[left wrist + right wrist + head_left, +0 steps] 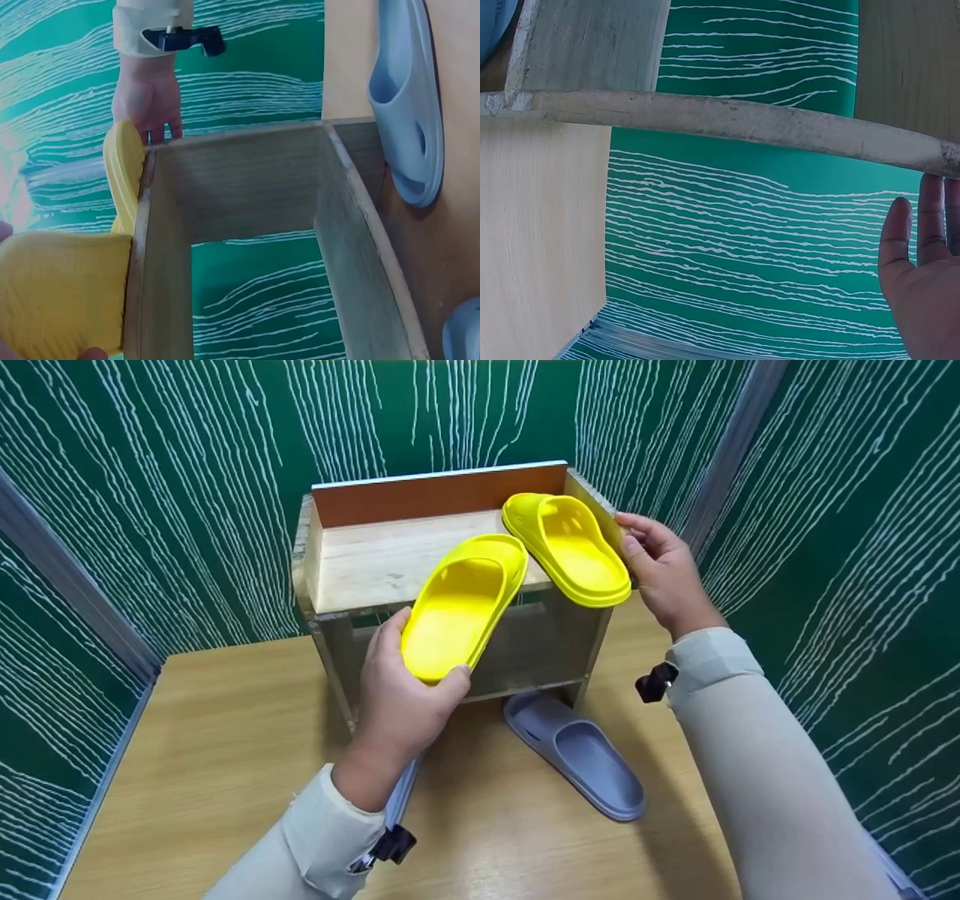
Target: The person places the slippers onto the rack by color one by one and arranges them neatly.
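My left hand [405,690] grips a yellow slipper [457,607] by its heel end, thumb on one side and fingers on the other. The slipper's toe points away, over the front of a wooden shelf rack [375,570]. A second yellow slipper [566,547] lies on the rack's top board at the right, its heel jutting past the front edge. Beside that slipper, my right hand [664,570] touches the rack's right side panel with its fingertips. In the right wrist view, the right hand's fingers [930,217] look straight against the wooden edge.
A grey-blue slipper [577,757] lies on the wood-look floor [225,720] before the rack's right leg. Another grey-blue slipper [403,791] is mostly hidden behind my left forearm. Green walls [187,495] with white lines surround the rack. A lower shelf board shows beneath the top.
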Tool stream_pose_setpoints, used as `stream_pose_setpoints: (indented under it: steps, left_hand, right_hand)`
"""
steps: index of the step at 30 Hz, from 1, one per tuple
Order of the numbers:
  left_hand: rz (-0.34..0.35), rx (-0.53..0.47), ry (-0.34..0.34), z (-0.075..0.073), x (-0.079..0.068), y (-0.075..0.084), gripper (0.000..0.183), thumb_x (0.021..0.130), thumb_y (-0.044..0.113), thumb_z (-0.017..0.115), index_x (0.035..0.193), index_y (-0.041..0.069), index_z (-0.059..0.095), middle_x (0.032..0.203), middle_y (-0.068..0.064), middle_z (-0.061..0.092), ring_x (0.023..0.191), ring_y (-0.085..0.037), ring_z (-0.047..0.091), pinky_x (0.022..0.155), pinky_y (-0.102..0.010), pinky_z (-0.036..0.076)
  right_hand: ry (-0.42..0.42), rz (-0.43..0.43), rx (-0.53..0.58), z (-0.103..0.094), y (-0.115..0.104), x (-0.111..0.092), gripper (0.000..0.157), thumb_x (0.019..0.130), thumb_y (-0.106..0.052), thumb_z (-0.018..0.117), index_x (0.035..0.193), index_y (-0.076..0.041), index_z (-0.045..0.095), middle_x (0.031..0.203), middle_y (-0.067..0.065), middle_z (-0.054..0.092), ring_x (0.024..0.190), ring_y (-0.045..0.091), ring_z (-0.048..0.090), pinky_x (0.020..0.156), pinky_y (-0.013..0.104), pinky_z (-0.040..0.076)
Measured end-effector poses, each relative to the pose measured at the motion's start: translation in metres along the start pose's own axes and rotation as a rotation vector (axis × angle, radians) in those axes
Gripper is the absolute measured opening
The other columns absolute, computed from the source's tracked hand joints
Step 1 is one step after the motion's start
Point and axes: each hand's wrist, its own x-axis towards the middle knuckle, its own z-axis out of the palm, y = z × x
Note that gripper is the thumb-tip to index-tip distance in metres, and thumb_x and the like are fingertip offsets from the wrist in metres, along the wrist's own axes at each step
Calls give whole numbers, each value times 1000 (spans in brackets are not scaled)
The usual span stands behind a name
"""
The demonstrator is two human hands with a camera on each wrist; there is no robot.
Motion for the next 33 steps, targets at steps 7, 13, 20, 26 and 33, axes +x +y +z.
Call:
stream_pose_setpoints:
  steps: [7,13,20,26,33]
  left_hand:
    - [18,-19,16,12,6,0,95,73,26,88,154,8,42,141,-7,52,121,-23,51,94,-41,58]
    - [35,-28,33,22,7,1,94,74,27,90,152,9,42,139,-6,52,120,-23,51,92,-40,59]
    - [54,-67,38,31,6,2,95,75,30,92,152,9,41,143,-7,50,122,-22,51,95,-40,58]
    - [78,-87,14,35,5,5,97,75,31,93,154,10,40,146,-6,47,125,-22,49,96,-39,57]
    - [121,-110,-51,34,-1,6,99,76,24,90,158,9,36,153,-7,42,130,-22,48,103,-38,56]
  right_hand:
    - [2,9,3,0,1,0,49,103,-40,62,150,-26,59,142,7,54,119,26,58,104,25,54]
    - [2,12,-6,0,2,0,49,103,-40,62,150,-26,59,142,7,55,120,26,59,104,25,54]
    - [6,-2,-10,-2,10,5,50,103,-41,61,151,-27,58,141,7,55,120,26,58,104,24,53]
    - [3,-1,6,-3,11,5,51,102,-41,61,151,-27,58,139,7,55,118,26,59,103,23,54]
    - [1,-6,3,-2,4,3,51,103,-40,62,151,-26,58,140,7,55,118,26,60,103,24,54]
